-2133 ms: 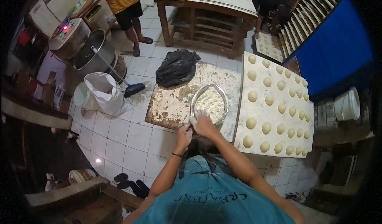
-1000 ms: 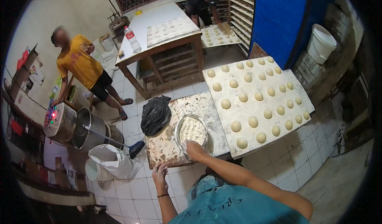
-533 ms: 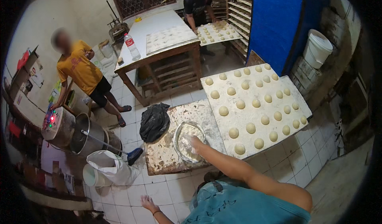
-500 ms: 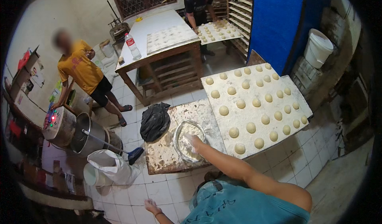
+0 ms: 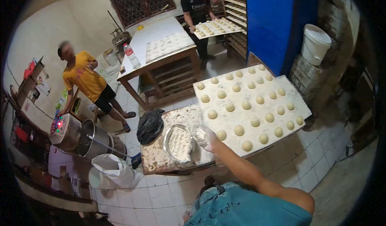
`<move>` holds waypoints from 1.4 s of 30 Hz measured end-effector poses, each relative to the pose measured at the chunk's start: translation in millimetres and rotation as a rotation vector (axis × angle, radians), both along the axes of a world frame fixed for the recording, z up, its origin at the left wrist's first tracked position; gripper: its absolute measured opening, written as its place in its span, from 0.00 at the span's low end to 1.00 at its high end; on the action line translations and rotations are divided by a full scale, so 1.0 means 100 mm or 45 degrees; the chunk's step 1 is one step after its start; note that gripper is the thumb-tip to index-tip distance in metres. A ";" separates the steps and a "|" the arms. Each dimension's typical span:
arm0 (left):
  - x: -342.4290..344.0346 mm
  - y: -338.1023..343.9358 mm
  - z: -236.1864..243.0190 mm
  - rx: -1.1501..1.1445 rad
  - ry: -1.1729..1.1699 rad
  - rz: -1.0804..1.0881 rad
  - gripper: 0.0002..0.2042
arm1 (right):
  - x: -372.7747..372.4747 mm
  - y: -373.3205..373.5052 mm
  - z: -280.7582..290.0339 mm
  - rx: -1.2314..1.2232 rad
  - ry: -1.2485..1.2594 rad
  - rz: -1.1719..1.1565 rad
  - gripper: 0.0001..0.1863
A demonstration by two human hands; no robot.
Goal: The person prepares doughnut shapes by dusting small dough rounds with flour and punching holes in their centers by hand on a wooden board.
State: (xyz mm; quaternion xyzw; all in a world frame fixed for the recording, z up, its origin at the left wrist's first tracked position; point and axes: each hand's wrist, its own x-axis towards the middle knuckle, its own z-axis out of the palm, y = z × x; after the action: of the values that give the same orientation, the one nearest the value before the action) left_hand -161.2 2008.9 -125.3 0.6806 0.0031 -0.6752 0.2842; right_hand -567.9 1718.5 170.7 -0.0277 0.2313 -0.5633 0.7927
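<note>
My right hand (image 5: 205,138), coated white, is over the floured table just right of a round metal bowl (image 5: 166,145) of flour (image 5: 179,145). Its fingers curl around what looks like a handful of flour. Beyond it lies a flour-dusted board (image 5: 225,123) bearing rows of round dough balls (image 5: 239,130). At the lower edge, a small part of my left hand (image 5: 187,215) shows beside my blue shirt; its fingers are mostly hidden.
A black plastic bag (image 5: 150,126) sits left of the bowl. On the floor stand a white sack (image 5: 116,170) and a mixer (image 5: 66,131), where a person in yellow (image 5: 84,73) leans. Another person (image 5: 196,9) carries a tray of dough balls (image 5: 217,28) beside a rack.
My right hand has left the bowl and moved right, toward the board. My left hand has drawn in against my body. The far person has raised the tray, and the view has shifted slightly.
</note>
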 end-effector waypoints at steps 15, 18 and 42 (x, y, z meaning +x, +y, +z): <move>-1.16 0.19 0.56 -0.053 -0.252 -0.385 0.11 | -2.23 3.64 -0.09 0.413 0.121 -0.937 0.13; -1.32 0.52 0.68 0.174 -0.243 -0.498 0.15 | -2.40 4.06 -0.19 0.451 0.172 -1.080 0.13; -1.59 0.57 0.60 -0.010 -0.208 -0.446 0.11 | -2.67 4.01 0.00 0.309 0.174 -1.130 0.11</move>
State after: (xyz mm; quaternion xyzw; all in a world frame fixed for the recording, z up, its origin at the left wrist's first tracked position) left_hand -319.8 2065.8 -65.4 0.7222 -0.1412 -0.6568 0.1644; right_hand -835.2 2119.3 170.6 0.1297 0.3367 -0.8138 0.4555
